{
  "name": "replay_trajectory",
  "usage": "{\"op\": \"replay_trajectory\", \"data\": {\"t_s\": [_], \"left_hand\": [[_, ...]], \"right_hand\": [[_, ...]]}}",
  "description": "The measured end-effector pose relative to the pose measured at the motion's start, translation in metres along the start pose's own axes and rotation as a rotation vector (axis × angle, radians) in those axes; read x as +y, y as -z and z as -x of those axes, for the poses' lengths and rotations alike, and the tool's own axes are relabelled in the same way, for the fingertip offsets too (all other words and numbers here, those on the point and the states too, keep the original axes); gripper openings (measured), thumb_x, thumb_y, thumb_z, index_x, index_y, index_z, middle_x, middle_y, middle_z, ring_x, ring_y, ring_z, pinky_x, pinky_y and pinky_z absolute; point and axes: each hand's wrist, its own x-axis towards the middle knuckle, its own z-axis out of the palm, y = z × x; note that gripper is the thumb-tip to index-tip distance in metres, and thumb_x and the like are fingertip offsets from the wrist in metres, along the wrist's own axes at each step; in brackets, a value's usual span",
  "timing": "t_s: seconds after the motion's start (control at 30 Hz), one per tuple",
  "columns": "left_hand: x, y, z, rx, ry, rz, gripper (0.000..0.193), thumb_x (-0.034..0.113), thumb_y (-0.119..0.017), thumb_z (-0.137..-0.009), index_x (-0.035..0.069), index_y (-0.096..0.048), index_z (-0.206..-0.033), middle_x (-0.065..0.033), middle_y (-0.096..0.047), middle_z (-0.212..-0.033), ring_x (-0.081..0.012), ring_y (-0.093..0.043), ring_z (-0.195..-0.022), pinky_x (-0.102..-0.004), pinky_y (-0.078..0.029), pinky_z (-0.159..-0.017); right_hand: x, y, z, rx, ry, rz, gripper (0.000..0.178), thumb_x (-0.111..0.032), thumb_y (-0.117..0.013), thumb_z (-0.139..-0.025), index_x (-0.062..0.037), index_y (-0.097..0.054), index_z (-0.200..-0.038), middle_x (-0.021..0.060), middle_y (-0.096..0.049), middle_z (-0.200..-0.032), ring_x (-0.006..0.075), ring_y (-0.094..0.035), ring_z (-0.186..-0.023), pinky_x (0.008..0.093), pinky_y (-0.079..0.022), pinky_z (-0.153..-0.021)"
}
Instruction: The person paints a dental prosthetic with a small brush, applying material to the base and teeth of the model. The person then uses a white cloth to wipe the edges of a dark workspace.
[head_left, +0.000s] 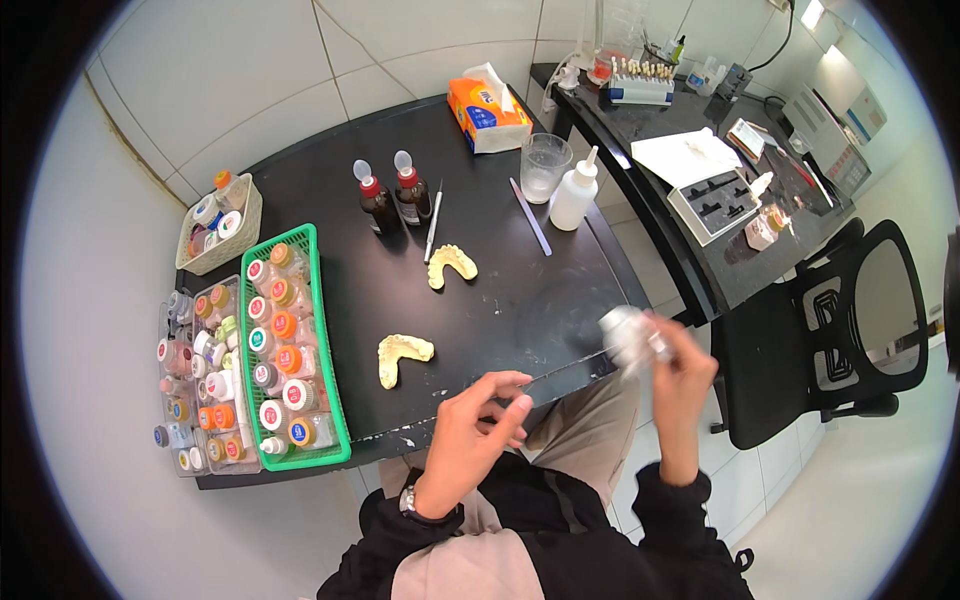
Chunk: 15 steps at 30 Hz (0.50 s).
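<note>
My right hand (682,372) is closed on a crumpled white tissue (628,338), smeared by motion, out past the table's right front edge. Over the front edge hovers my left hand (480,432), its fingers loosely bent and apart, with nothing seen in it. Two pale yellow dental casts, each a curved arch, lie on the black table (520,330). The nearer cast (400,356) is just beyond my left hand. Farther back is the other cast (452,266), close to a thin metal instrument (434,222).
Two brown dropper bottles (394,204), a purple strip (530,218), a glass cup (546,168), a white squeeze bottle (574,196) and a tissue pack (490,115) stand or lie at the back. A green basket (318,345) of jars fills the left. A black chair (770,370) is right.
</note>
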Motion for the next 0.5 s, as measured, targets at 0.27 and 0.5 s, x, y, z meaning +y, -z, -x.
{"op": "replay_trajectory", "data": {"t_s": [0.27,0.5], "left_hand": [[-0.026,0.022,0.024,0.21,-0.103,-0.165,0.018,0.015,-0.06,-0.093,-0.003,-0.065,-0.09,-0.007,-0.066,-0.077,-0.0076,-0.058,-0.056,-0.0198,-0.045,-0.049],[-0.064,0.041,0.038,0.453,-0.302,-0.206,0.013,0.005,-0.063,-0.085,-0.004,-0.063,-0.077,-0.0057,-0.061,-0.064,-0.0078,-0.054,-0.051,-0.0214,-0.043,-0.049]], "right_hand": [[0.03,-0.067,0.006,-0.326,0.189,0.443,0.059,0.01,-0.04,-0.083,0.0097,-0.029,-0.141,0.0267,-0.03,-0.147,0.0382,-0.023,-0.141,0.0457,-0.019,-0.116],[-0.021,-0.099,0.04,-0.494,0.173,0.29,0.066,0.013,-0.039,-0.079,0.012,-0.022,-0.142,0.0301,-0.025,-0.148,0.0404,-0.019,-0.142,0.0485,-0.017,-0.116]]}}
